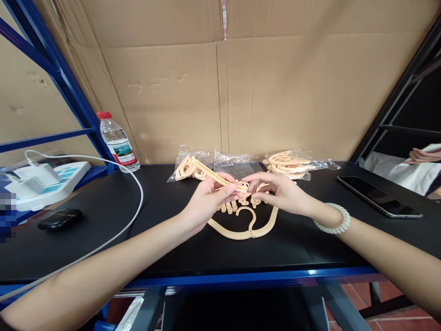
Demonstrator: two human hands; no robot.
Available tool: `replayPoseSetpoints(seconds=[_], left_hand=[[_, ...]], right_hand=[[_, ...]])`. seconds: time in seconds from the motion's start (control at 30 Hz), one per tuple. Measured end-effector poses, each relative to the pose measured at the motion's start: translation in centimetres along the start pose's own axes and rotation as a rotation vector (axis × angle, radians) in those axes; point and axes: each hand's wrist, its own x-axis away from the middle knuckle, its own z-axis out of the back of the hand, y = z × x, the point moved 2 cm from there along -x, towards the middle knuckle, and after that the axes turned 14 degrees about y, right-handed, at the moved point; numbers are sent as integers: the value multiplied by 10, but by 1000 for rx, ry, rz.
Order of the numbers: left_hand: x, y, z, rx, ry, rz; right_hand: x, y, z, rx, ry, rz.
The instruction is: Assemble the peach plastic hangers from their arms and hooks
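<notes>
Backdrop: brown cardboard panels (165, 92), behind a black tabletop (292, 253) with a blue front edge.

Item, left hand (205, 198): closed, thumb and fingers gripping a long beige strip (209, 172), whose near end lay between the two hands.

Item, right hand (285, 191): fingers curved, tips at the strip's end; whether they gripped it could not be told. Pale beaded bracelet (339, 219) at its wrist.

Item, beige hanger (237, 235), with hook: flat on the tabletop, on the near side of both hands.

Item, small beige pieces (227, 208): several, beneath and between the hands.

Item, clear bags of beige parts: one (188, 169) beyond the left hand, another (285, 162) beyond the right.

Item, red-capped bottle (119, 142): upright, beyond and left of the left hand.

Item, dark phone (379, 196): flat, right of the right hand.
</notes>
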Motion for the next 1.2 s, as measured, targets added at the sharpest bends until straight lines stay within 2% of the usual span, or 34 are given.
replayPoseSetpoints(seconds=[0.07,0.13,0.27,0.37,0.63,1.03,1.2], left_hand=[[-6,1,5,24,95,-28],[-11,1,11,38,173,-50],[-16,-2,15,48,236,-41],[-15,-3,13,51,249,-25],[-11,-3,10,67,242,-19],[-8,2,9,111,211,-39],[-7,4,10,124,218,-40]], right_hand=[[-6,8,7,138,33,8],[-11,17,11,311,26,79],[-20,27,6,564,-152,249],[-27,26,1,635,-253,288],[-50,26,-4,678,-447,270],[-55,33,-1,600,-511,193],[-57,35,0,546,-471,177]])
